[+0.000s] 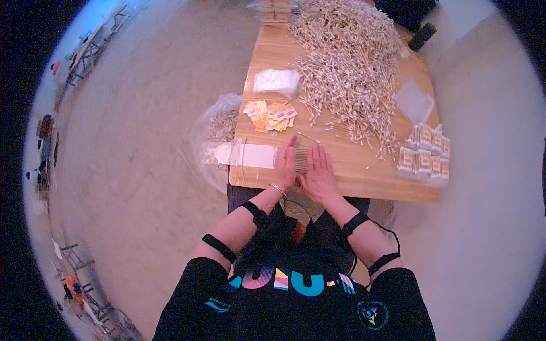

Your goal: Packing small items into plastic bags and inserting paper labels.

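Flanking a row of swabs point(301, 160), our two hands are working at the centre of the frame, near the lower edge of the table point(369, 183). Our left hand point(286, 169) is lying along the row's left side and our right hand point(320, 176) along its right, fingers straight and nearly parallel. Neither hand is curling into a fist; the palms are standing slightly apart with the row between them, probably to keep the sticks lined up. How hard we are pressing, we cannot tell.

Just above the fingertips, a loose swab point(308, 137) is lying by itself. Left of our left hand, a white strip point(259, 156) is running toward the table's left edge. Orange and yellow cards point(270, 116) are lying in a loose pile above it, and white sheets point(277, 82) are stacked higher up, both seemingly sitting where our left hand can reach them.

A heap of swabs point(352, 62) is filling the upper middle, spilling down toward us, which presumably is keeping supply close. At the right edge of the table, filled packs point(424, 153) are sitting in rows, apparently set aside from the loose swabs, with a clear sheet point(414, 101) lying above them. Beyond the table's left edge, a clear bag point(222, 126) is holding more small pieces.
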`<state>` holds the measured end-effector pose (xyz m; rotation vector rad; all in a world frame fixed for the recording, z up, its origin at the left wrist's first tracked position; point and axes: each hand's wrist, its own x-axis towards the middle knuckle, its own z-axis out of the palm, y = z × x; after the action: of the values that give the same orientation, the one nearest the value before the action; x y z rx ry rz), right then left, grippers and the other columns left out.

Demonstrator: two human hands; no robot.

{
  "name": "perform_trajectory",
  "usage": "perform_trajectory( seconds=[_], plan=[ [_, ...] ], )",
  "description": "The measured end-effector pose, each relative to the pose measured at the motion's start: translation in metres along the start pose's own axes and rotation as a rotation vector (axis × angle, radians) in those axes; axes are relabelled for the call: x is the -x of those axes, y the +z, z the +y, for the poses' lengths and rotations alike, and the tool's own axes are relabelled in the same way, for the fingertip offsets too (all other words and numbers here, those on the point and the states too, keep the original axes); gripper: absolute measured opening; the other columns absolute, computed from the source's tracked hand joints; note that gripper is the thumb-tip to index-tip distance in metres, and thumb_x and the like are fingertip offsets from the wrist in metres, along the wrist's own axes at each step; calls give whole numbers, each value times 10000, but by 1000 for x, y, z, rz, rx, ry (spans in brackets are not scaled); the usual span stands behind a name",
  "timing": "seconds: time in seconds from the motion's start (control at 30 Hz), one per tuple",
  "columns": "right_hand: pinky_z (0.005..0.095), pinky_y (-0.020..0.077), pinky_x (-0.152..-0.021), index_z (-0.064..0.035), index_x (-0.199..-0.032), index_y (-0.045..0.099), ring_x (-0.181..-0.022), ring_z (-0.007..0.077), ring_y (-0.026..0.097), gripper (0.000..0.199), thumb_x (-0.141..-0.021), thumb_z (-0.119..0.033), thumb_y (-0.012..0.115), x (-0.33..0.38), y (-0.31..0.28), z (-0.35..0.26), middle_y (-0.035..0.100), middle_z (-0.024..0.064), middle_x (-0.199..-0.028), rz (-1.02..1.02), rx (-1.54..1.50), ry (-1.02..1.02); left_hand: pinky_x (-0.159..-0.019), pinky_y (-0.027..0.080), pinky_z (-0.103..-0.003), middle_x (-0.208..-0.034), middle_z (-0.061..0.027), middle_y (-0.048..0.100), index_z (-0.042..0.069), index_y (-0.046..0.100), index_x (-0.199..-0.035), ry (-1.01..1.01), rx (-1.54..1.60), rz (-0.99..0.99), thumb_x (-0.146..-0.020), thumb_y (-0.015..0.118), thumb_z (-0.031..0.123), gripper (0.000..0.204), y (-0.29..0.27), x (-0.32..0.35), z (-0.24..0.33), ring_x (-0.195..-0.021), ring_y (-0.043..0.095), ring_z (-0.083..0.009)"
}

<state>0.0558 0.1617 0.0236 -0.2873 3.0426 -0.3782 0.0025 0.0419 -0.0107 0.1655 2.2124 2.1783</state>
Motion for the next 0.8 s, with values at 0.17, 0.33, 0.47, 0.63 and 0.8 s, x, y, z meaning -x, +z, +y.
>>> perform_trajectory(
  seconds=[0.17, 0.33, 0.47, 0.63, 0.8],
  plan=[
    [442, 88, -1099, 92, -1334, 206, -1343, 363, 108, 743, -833, -380, 488, -2, 2, -1, 159, 254, -1419, 18, 19, 34, -1005, 303, -326, -1263, -177, 469, -30, 424, -1260, -34, 103, 15, -949, 319, 299, 465, 6, 3, -1, -1179, 438, -256],
    [439, 88, -1101, 99, -1321, 238, -1339, 361, 128, 729, -833, -386, 479, -2, -1, -3, 191, 257, -1409, 21, 11, 23, -1007, 301, -324, -1287, -168, 450, -32, 406, -1276, -53, 109, 45, -959, 300, 314, 481, 8, 0, -1, -1192, 423, -240],
    [435, 82, -1103, 102, -1321, 235, -1340, 360, 121, 717, -838, -377, 461, -4, 1, -4, 192, 254, -1409, 65, -10, -11, -1014, 293, -323, -1298, -160, 440, -40, 396, -1280, -98, 211, 48, -965, 285, 333, 501, 6, -1, -5, -1201, 412, -233],
    [431, 71, -1105, 101, -1333, 209, -1345, 358, 101, 719, -847, -380, 432, -9, 4, -9, 165, 249, -1420, 72, 24, 19, -1018, 293, -317, -1272, -156, 463, -46, 410, -1267, -102, 186, 52, -965, 304, 344, 504, 2, -5, -1, -1186, 427, -227],
    [435, 62, -1104, 98, -1343, 184, -1349, 359, 83, 734, -851, -392, 420, -11, 2, -12, 135, 248, -1430, 23, 15, 52, -1007, 305, -317, -1250, -156, 480, -39, 431, -1249, -79, 170, 63, -964, 316, 343, 491, 3, -3, 7, -1174, 436, -220]
  ],
)
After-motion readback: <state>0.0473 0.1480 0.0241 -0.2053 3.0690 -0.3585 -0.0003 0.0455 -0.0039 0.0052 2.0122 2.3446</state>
